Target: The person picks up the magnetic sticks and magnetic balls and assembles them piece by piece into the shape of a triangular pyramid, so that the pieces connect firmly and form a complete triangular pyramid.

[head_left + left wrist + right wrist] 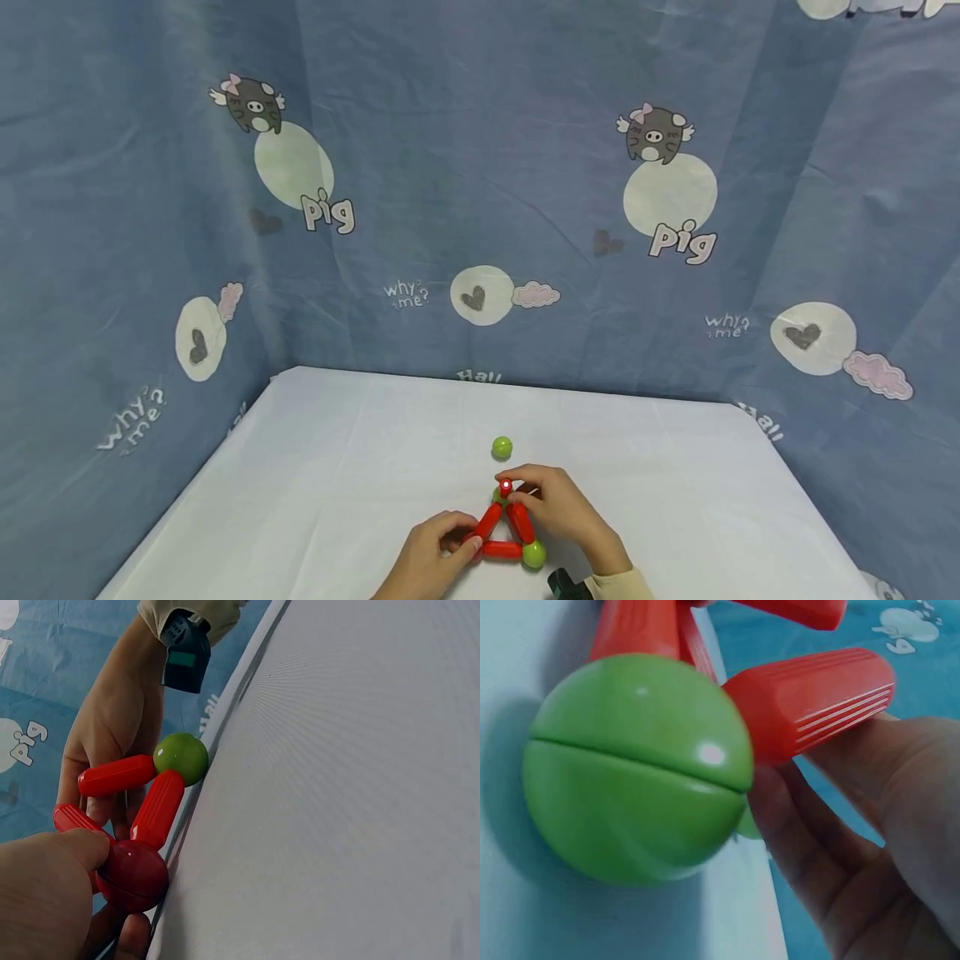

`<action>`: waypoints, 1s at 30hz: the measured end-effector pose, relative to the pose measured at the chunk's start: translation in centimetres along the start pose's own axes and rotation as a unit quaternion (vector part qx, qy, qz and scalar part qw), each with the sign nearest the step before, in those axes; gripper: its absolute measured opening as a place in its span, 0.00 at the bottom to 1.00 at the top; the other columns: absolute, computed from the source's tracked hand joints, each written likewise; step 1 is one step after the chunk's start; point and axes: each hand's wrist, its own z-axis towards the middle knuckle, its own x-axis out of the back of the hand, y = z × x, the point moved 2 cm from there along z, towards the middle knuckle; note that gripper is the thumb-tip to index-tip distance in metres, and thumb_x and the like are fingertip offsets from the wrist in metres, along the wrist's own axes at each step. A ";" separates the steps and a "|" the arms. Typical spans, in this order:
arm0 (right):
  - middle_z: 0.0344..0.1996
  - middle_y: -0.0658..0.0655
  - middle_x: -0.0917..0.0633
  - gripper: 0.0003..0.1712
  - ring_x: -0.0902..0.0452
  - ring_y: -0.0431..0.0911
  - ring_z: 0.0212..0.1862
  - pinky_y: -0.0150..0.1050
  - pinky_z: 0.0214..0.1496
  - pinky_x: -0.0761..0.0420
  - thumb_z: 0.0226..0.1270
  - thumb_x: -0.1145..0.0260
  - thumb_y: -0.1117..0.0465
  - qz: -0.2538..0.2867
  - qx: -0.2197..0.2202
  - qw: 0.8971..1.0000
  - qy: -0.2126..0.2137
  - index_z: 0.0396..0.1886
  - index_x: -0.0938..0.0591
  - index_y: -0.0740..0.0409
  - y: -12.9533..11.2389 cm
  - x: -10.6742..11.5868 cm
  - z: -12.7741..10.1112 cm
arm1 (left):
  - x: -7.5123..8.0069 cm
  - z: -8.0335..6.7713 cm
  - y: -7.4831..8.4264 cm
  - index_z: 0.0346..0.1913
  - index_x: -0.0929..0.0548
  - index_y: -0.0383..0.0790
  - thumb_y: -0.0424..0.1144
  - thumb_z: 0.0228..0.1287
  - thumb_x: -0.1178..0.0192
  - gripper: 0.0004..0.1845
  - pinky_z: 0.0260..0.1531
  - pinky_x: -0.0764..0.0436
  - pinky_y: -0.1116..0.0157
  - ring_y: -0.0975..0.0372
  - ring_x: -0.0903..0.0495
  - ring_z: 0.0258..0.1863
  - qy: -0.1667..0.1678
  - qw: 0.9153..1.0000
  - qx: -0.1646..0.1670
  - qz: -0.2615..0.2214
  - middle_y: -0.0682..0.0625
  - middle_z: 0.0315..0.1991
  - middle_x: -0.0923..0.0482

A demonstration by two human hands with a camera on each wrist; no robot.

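Three red rods form a triangle low on the white table in the head view. A shiny red ball [135,879] joins two of them at the near left corner, pinched by the thumb and fingers of my left hand [435,552]. A green ball [533,555] sits at the near right corner, joined to the bottom rod [502,550] and the right-side rod [521,522]. At the far corner another green ball [498,497] is partly hidden. There my right hand [558,504] pinches a short-looking red rod [506,487], seen end-on with a bright tip.
A loose green ball [502,447] lies on the white table [360,467] beyond the triangle. Blue printed cloth [480,208] hangs behind and at the sides. A dark wrist device [568,585] is strapped at the right sleeve [621,586].
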 end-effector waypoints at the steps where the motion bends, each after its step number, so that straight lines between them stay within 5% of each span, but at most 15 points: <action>1: 0.50 0.54 0.11 0.17 0.14 0.40 0.42 0.29 0.44 0.17 0.68 0.30 0.65 0.003 -0.002 1.000 0.003 0.56 0.13 0.53 0.0 0.0 0.0 | 0.0 0.0 0.0 0.49 0.13 0.44 0.46 0.67 0.33 0.12 0.35 0.22 0.73 0.73 0.22 0.33 0.000 1.000 -0.003 0.002 0.54 0.43 0.14; 15: 0.48 0.51 0.11 0.14 0.13 0.46 0.49 0.43 0.55 0.14 0.70 0.32 0.67 0.021 -0.006 1.000 -0.015 0.52 0.12 0.51 0.3 0.4 -0.5 | -0.2 0.2 0.0 0.48 0.13 0.46 0.45 0.66 0.32 0.11 0.33 0.23 0.73 0.73 0.24 0.31 0.002 1.000 0.004 0.010 0.55 0.39 0.15; 24: 0.50 0.52 0.11 0.16 0.12 0.46 0.48 0.38 0.51 0.14 0.70 0.33 0.69 0.003 -0.007 1.000 -0.018 0.55 0.13 0.53 0.0 0.6 -0.4 | -0.1 0.1 -0.1 0.48 0.13 0.47 0.45 0.66 0.32 0.11 0.34 0.22 0.73 0.74 0.23 0.31 0.008 1.000 -0.001 0.005 0.56 0.39 0.15; 30: 0.57 0.58 0.14 0.20 0.14 0.51 0.52 0.42 0.51 0.13 0.70 0.33 0.66 0.004 -0.045 0.999 0.007 0.61 0.18 0.58 1.1 1.1 -0.7 | -0.1 0.0 -0.1 0.48 0.13 0.46 0.44 0.66 0.31 0.11 0.34 0.22 0.74 0.73 0.23 0.31 0.004 1.000 0.005 -0.002 0.56 0.40 0.15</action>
